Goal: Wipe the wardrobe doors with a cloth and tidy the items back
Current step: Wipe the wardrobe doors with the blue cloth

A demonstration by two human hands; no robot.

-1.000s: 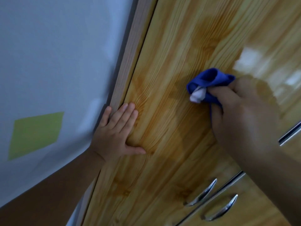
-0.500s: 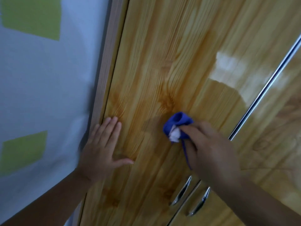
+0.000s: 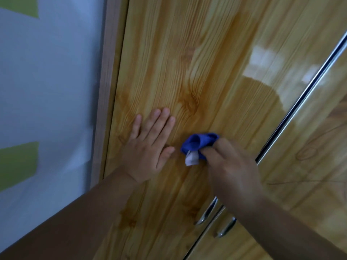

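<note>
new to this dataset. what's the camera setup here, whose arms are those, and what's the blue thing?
There is no robot here: a person wears one wide-angle camera on the head, so the view looks forward and down along their own arms. The surface filling the picture is a glossy wood-grain wardrobe door, standing upright, not a table. The left hand lies flat and open against the door. The right hand grips a bunched blue cloth with a pale corner sticking out, pressed to the door beside the left thumb. Lower down are two metal handles, either side of the seam to the next door. At left is a pale wall with green patches.
</note>
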